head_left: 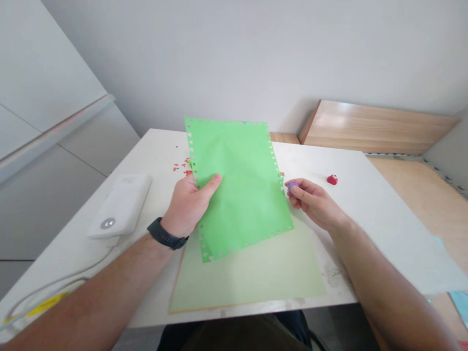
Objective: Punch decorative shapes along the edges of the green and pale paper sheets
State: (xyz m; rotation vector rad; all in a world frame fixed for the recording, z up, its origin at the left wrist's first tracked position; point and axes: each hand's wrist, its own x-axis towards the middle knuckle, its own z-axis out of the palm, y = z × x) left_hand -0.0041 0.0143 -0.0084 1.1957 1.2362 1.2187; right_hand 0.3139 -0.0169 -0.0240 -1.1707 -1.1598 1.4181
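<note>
My left hand (190, 202), with a dark band on the wrist, grips a green sheet of paper (243, 180) at its left edge, thumb on top. Small punched holes run along all the sheet's edges. The paper is raised and tilted over a pale green mat (252, 280). Just off its right edge, my right hand (310, 197) pinches a small purple object (292, 186) between thumb and fingers; its kind is partly hidden by them. Red paper bits (187, 172) lie left of the sheet, and a few coloured bits (281, 174) show by its right edge.
A small red object (332, 179) with a pale spot sits on the white table (347, 161), right of my right hand. At left lies a white device (122, 204) with a cable (78, 267). Behind stand a grey wall and a wooden panel (373, 124).
</note>
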